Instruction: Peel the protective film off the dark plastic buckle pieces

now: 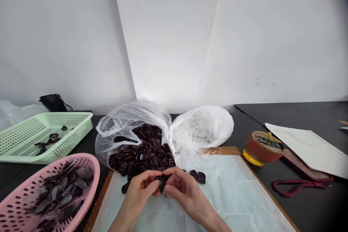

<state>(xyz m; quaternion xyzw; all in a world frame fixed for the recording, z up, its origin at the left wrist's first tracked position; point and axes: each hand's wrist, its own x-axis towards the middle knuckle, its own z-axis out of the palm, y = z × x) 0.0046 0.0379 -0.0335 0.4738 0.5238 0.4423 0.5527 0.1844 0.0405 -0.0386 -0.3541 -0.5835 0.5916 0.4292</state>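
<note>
Between my two hands is a small dark brown plastic buckle-like piece point(161, 184). My left hand point(141, 187) pinches it from the left with thumb and fingertips. From the other side my right hand point(183, 190) closes its fingertips on it, or on a second dark bit just beside it; I cannot tell which. Just behind my hands a clear plastic bag point(119, 116) lies open, spilling a heap of the same glossy dark pieces point(146, 152). A few loose pieces point(201, 177) rest right of my right hand. Below is a board covered with pale sheeting point(231, 192).
At left stand a pink basket point(94, 166) of dark pieces with translucent strips and a green basket point(81, 123) with several pieces. A white bag point(203, 127) of clear material sits behind the board. Rightward lie a tape roll point(262, 148), scissors point(296, 186) and a notebook point(310, 148).
</note>
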